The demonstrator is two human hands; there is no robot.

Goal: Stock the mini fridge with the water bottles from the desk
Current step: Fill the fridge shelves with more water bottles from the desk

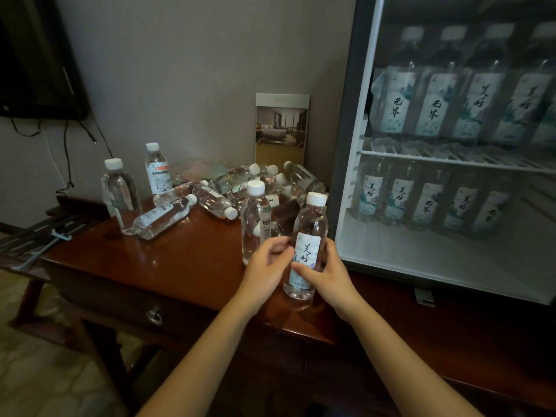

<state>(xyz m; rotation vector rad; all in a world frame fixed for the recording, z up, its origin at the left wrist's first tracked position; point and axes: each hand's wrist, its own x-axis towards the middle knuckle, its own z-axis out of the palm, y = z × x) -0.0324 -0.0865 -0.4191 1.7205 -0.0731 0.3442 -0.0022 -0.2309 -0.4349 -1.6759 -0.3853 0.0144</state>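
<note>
Right hand [326,276] has the labelled bottle [310,224], thumb laid across the front of the label and the rest wrapped round the right side. The bottle stands upright at the near edge of the tabletop [186,260], just left of the mini fridge [346,145]. The left hand [266,267] comes in from the other side, its fingers [287,254] curved with their tips at the bottle's left flank. Whether they actually grip it, I cannot tell.

The fridge's glass door looks closed, with rows of bottles showing hazily behind it on both levels. So the sensible play would be to let the right hand carry alone, low on the body and upright, which frees the left to pull the door open. The lower level appears to have floor space in front of its row, so that looks like the spot. Mind the second upright bottle [255,212] standing just behind: a careless lift could knock it over.

Further back lies a heap of bottles [228,188] on their sides, with two standing bottles [120,194] at the far left. There is plenty left to stock. The tabletop is dark, glossy wood, probably slick under a rolling bottle. A photo card [281,127] leans on the grey wall, and a dark screen [36,55] hangs far left with cables trailing down.
</note>
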